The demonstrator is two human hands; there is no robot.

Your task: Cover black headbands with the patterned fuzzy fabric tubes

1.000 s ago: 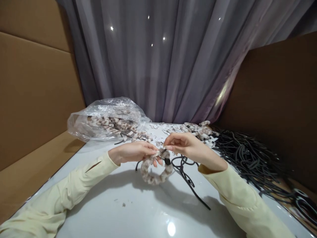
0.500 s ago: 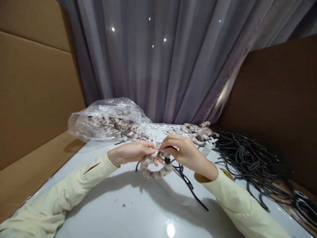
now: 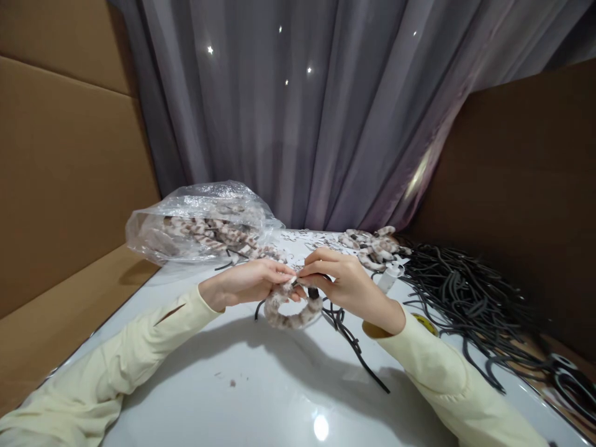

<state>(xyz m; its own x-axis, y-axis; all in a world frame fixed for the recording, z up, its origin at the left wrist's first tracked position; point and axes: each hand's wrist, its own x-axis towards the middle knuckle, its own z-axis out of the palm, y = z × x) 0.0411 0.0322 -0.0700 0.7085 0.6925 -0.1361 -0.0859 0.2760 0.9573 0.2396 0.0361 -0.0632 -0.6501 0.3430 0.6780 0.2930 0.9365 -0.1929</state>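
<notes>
Head view: both hands (image 3: pixel 254 284) (image 3: pixel 348 285) tight on furry ring (image 3: pixel 292 320), roomy tabletop (image 3: pixel 251 403) between cardboard walls (image 3: pixel 69 161) (image 3: pixel 521 192).

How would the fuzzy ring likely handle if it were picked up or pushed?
Probably light: the left hand and right hand seem to pinch the fuzzy ring only near its top. Likely springy rather than limp, as its lower part hangs in a round curve. Its plush surface may squash a little and probably wouldn't slip easily.

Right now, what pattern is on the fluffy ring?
The fluffy ring is off-white with brownish patches, shown in the head view.
</notes>
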